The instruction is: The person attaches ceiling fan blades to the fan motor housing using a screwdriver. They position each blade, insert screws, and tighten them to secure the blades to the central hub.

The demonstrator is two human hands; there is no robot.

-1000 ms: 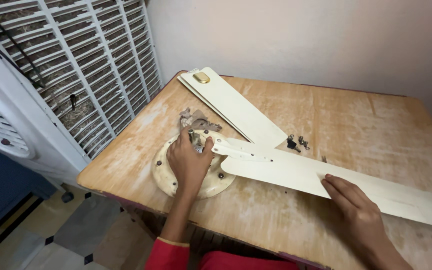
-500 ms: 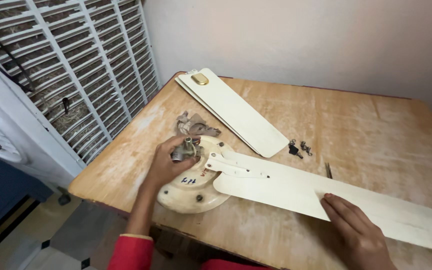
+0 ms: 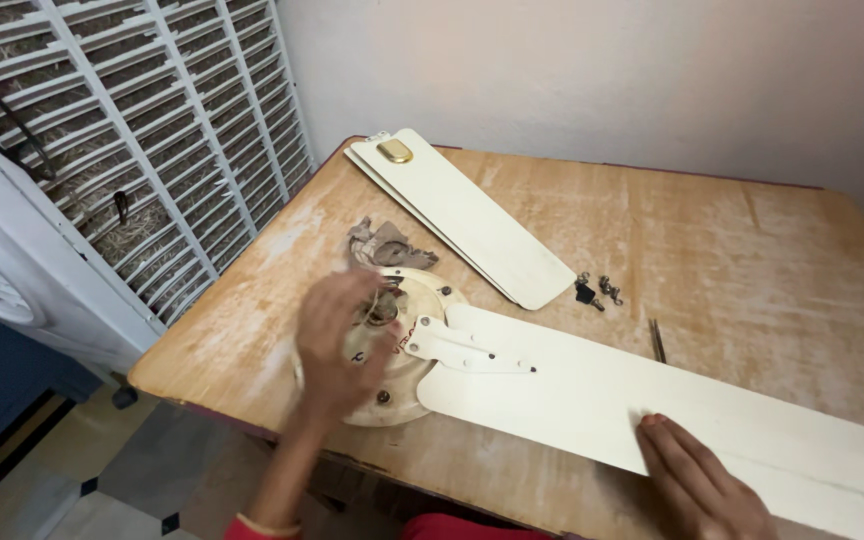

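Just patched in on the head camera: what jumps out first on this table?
A long cream fan blade lies across the worn wooden table, bolted to a round cream motor hub near the front left edge. The left hand rests on the hub; the right hand presses the blade. Spare cream blades lie stacked behind.

Screws (image 3: 597, 291) lie between two blades (image 3: 462, 215) (image 3: 672, 410).

One camera rides on the person's head, looking steeply down and forward over the wooden table (image 3: 732, 250) toward the wall (image 3: 602, 70). It sits close, within arm's reach; no second view exists.
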